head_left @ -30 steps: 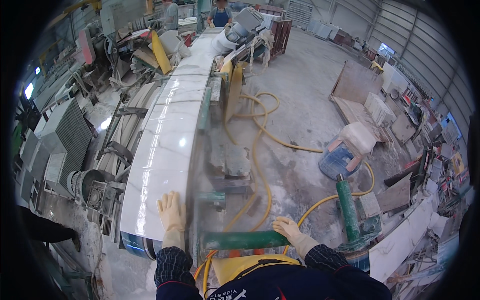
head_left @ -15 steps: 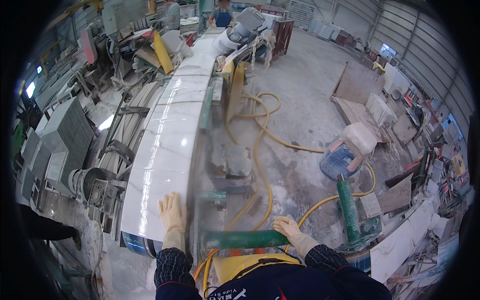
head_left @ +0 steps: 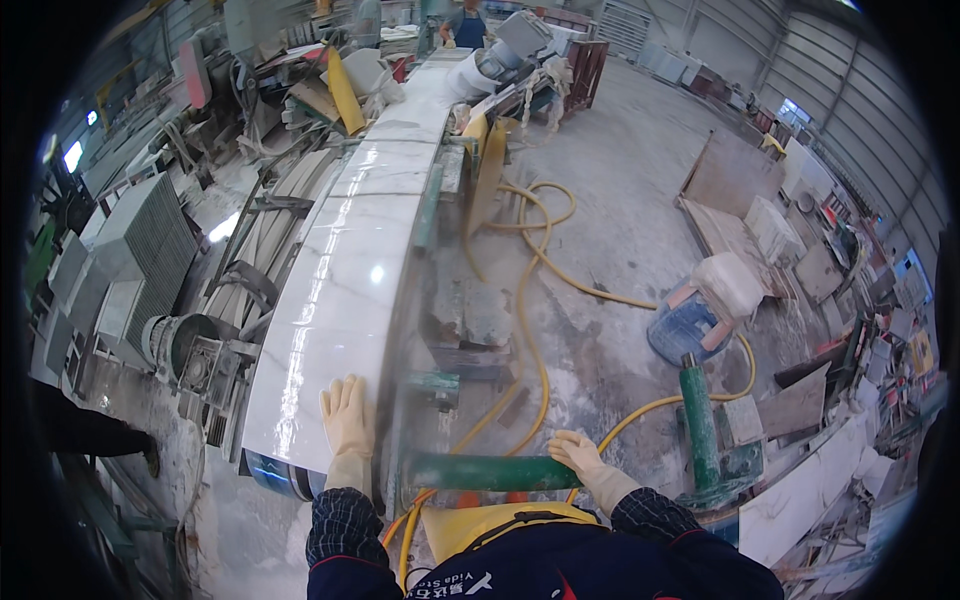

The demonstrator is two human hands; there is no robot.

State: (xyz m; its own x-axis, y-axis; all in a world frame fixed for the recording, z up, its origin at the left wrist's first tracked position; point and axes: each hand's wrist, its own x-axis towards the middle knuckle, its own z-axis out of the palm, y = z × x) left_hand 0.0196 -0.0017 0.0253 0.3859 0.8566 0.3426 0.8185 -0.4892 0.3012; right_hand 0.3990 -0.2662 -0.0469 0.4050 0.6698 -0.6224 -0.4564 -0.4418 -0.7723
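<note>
Slab: we see a white, grey-veined slab (head_left: pixel 335 300) lying flat, glossy side up, on the belt (head_left: pixel 270 476), its near edge just short of the belt's rounded near end.
Long axis: it runs lengthwise along the belt, from the near end away from us, leaning a little right toward the far end.
Cross lines: we make out thin lines across the slab farther up; we cannot tell whether they are joints or veins.
Left hand: we find the gloved left hand (head_left: pixel 347 425) laid flat on the slab at its near right corner, fingers straight, close together and pointing up the belt; it grasps nothing.
Right hand: the gloved right hand (head_left: pixel 582 460) lies over the right end of the green bar (head_left: pixel 490 472), fingers partly bent; we cannot tell whether it grips or only rests.
Bar: it lies crosswise, to the right of the belt's near right corner.
Far end: we see a motor (head_left: pixel 522 35) beside the belt's right edge, and a co-worker (head_left: pixel 468 28) in a blue apron beyond.
Floor: right of the belt, a yellow hose (head_left: pixel 540 370) winds toward a blue drum (head_left: pixel 688 325); a green post (head_left: pixel 700 425) stands nearer us.
</note>
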